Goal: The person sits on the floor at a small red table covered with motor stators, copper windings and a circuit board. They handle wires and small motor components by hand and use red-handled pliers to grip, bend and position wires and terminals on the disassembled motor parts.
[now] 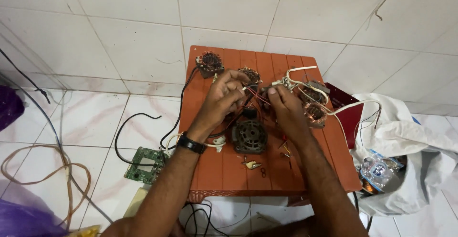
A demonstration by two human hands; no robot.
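Over the small orange table (210, 170), both hands work close together on a bundle of thin wires (255, 96). The left hand (222, 98), with a black watch (191, 144) on its wrist, pinches a wire end between thumb and fingertips. The right hand (281, 105) is closed around the wires just beside it, near a white connector (287, 83) from which white leads run off to the right. Below the hands, a dark round motor housing (249, 136) lies flat on the table, red and black wires rising from it toward the fingers. Copper-wound stators sit around them: one at the table's far left corner (210, 63), one behind the left hand (251, 74), and two just right of the right hand (313, 108). A few small loose parts (252, 164) lie near the table's front. On the tiled floor, a green circuit board (145, 165) rests left of the table, and a white bag (410, 156) slumps to the right.
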